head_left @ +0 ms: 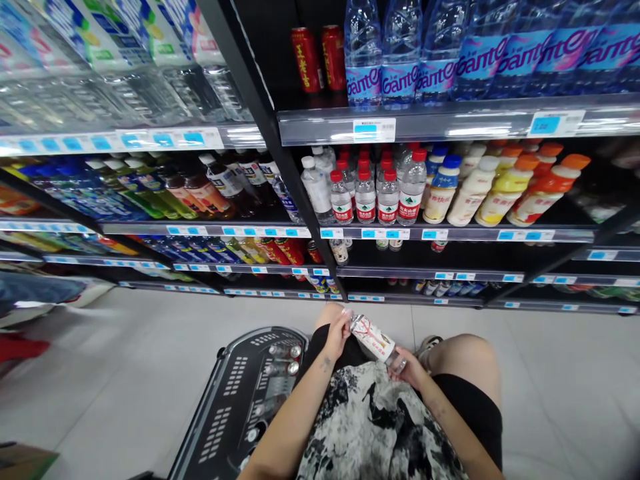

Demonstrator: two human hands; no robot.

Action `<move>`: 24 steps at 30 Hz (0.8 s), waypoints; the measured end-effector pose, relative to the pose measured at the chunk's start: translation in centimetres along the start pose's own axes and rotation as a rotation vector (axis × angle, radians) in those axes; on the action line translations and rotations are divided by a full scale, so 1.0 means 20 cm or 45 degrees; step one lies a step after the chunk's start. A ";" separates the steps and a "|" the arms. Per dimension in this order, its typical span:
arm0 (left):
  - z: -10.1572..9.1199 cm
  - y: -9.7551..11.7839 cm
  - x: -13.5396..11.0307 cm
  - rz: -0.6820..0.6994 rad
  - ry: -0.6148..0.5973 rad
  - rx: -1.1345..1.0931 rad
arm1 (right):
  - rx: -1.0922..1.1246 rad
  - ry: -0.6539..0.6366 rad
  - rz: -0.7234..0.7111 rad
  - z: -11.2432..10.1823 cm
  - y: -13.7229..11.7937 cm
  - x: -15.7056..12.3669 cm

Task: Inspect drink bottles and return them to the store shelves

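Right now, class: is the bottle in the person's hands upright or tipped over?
Tipped. The bottle lies slanted across the lap, left hand at its upper end, right hand at its lower end.

Shelving (430,127) fills the far side, an upright post (280,167) dividing a left bay from a right bay. In the right bay, large water bottles (400,53) stand above a row of small bottles (365,193), with cans (320,57) to their left. Near, a bottle (373,339) lies between the left hand (337,330) and right hand (410,368) above the lap; a basket (240,400) sits on the floor (125,360) to the left.
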State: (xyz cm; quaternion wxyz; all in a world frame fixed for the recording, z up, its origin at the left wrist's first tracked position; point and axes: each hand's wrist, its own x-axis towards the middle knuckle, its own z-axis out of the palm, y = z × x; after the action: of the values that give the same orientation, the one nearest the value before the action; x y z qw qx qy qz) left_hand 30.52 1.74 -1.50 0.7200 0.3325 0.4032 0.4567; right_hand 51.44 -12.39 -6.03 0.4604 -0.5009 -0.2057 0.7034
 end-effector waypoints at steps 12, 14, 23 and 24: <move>0.01 -0.01 0.03 -0.057 -0.004 -0.173 | -0.011 -0.129 0.001 0.08 -0.05 -0.06; 0.01 -0.01 0.04 -0.069 -0.009 -0.162 | -0.024 -0.120 -0.026 0.08 -0.06 -0.07; 0.07 -0.07 0.03 0.044 -0.006 0.244 | -0.133 0.118 -0.278 0.13 0.02 0.04; 0.09 -0.10 0.02 0.058 -0.009 0.343 | -0.141 0.159 -0.311 0.13 0.02 0.05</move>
State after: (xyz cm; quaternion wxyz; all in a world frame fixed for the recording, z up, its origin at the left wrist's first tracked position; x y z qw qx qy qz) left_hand 32.98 1.30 -2.49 0.6597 0.4369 0.4505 0.4135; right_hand 48.88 -11.33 -5.72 0.5261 -0.5396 -0.2744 0.5973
